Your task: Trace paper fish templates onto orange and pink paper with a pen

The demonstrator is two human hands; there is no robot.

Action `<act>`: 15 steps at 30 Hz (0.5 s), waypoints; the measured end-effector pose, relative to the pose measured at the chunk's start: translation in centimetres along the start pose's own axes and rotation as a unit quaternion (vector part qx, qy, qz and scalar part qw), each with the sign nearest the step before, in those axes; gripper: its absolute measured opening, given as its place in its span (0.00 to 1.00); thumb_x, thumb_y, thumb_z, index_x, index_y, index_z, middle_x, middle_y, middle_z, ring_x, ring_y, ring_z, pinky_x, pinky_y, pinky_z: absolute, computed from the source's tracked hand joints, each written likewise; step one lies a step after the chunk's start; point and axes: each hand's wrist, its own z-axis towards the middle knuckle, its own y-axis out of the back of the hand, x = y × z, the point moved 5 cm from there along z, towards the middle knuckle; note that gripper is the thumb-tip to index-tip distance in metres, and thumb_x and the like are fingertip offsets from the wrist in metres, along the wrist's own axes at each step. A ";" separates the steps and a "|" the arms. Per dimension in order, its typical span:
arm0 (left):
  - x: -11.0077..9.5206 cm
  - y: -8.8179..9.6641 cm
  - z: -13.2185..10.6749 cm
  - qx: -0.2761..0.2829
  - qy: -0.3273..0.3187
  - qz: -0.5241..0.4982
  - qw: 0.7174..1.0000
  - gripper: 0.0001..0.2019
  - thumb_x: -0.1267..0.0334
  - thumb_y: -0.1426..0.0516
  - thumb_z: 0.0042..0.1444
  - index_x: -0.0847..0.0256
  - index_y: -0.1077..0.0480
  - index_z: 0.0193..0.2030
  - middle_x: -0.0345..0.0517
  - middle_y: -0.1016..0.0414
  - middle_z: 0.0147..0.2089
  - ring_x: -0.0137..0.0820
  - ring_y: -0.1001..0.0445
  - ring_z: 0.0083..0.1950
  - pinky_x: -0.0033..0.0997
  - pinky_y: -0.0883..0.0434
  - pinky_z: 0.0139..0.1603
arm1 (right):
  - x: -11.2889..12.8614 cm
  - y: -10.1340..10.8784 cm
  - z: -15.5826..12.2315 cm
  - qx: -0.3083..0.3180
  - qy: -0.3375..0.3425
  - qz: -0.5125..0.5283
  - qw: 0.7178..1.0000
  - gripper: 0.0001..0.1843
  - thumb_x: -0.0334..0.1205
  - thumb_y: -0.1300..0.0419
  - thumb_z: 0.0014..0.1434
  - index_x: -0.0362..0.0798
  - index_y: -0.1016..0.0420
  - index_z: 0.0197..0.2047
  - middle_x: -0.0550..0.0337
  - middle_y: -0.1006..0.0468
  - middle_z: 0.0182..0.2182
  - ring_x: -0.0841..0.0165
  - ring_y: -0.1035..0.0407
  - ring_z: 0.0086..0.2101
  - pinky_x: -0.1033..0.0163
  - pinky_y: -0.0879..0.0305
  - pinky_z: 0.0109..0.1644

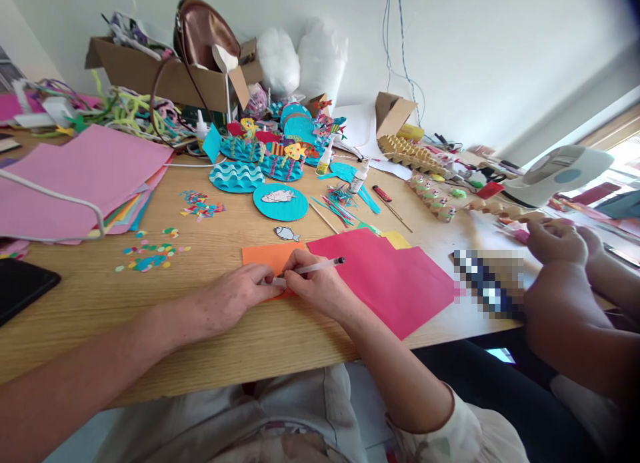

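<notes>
My right hand [320,288] grips a white pen [320,266], its tip down by the orange paper [259,255]. My left hand [227,304] has its fingertips pinched and pressed on a small white paper piece [276,282] on that paper. My fingers hide much of the piece, and I cannot make out its full shape. Just beyond the orange sheet lies a fish cut-out [286,234] in white with dark outlines. A large red paper sheet [380,276] rests to the right, partly under my right wrist.
Behind stand a blue oval [280,211] with white cut-outs, finished-looking fish decorations [285,153] and glue bottles [359,178]. Confetti [153,255] and pink sheets [85,176] lie left, near a black phone [25,286]. At right, another person's hands [560,243] work over the table.
</notes>
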 end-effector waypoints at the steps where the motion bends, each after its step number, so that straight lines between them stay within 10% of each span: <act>1: 0.0 0.0 0.0 0.001 0.001 -0.003 1.000 0.13 0.59 0.55 0.62 0.56 0.33 0.46 0.40 0.33 0.43 0.31 0.35 0.43 0.27 0.38 0.42 | 0.0 -0.1 0.1 0.001 -0.003 0.003 1.000 0.05 0.29 0.48 0.46 0.48 0.38 0.24 0.68 0.33 0.18 0.75 0.41 0.20 0.71 0.48 0.22; 15: -1.9 0.9 -0.9 0.000 -0.054 0.089 0.995 0.19 0.75 0.61 0.61 0.60 0.35 0.52 0.46 0.33 0.50 0.32 0.35 0.51 0.31 0.39 0.54 | -0.5 -0.9 0.8 0.002 0.010 0.016 1.000 0.04 0.30 0.49 0.46 0.48 0.37 0.24 0.69 0.36 0.19 0.76 0.43 0.20 0.70 0.49 0.22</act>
